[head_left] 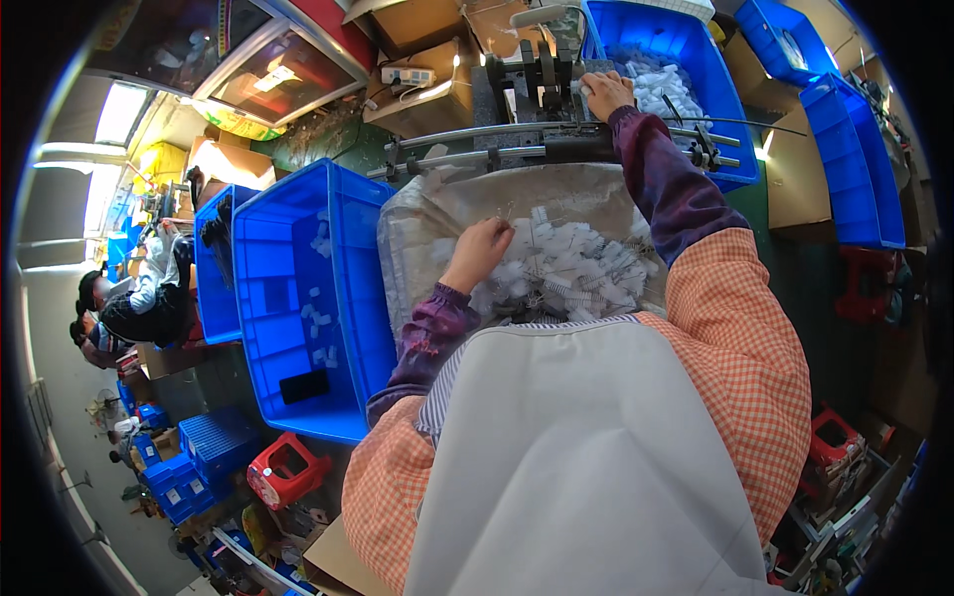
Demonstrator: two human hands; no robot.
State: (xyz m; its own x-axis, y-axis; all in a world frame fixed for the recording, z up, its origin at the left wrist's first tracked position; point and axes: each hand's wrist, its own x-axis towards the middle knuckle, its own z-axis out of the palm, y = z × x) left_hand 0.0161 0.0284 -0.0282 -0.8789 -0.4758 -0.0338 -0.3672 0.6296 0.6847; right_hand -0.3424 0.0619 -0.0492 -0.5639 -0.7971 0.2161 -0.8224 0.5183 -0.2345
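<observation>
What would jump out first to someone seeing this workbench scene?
Probably the heap of small white plastic parts in the clear bag at centre, where the left hand digs in. Next, the big blue plastic crate at left, nearly bare, and the right hand up at the dark metal machine.

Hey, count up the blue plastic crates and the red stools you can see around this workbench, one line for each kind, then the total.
Blue plastic crates: 5, meaning the big one by the left hand at, one behind it, one by the right hand at, and two at far right.
Red stools: 3.
Total: 8
</observation>
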